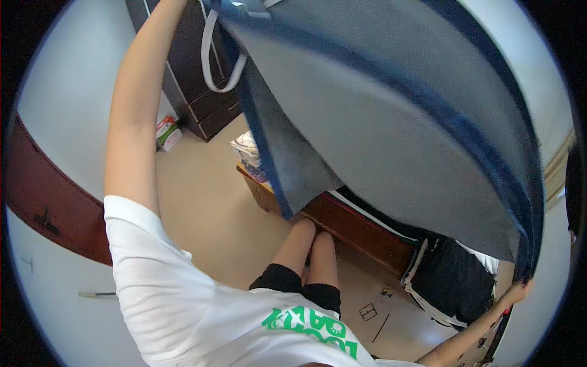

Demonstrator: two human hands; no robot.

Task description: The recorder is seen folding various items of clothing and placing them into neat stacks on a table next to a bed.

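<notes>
A large grey cloth point(367, 114) with navy blue edging is spread in the air before me and fills the upper right. White strap loops point(209, 55) hang from its upper left corner. My right hand point(519, 292), at the lower right, is closed on the cloth's gathered navy edge. My left arm reaches up to the top of the picture, and my left hand is out of view beyond it, near the strapped corner. The cloth's lower left corner hangs just above my knees. Parts of the cloth are blurred.
A dark cabinet with drawers point(215, 110) stands at upper left, a colourful package point(168, 133) beside it. Folded fabric point(247, 149) lies on wooden furniture point(259, 190) partly behind the cloth. A reddish-brown wooden side panel point(362, 229) runs before my legs. Black fabric point(451, 280) is at lower right.
</notes>
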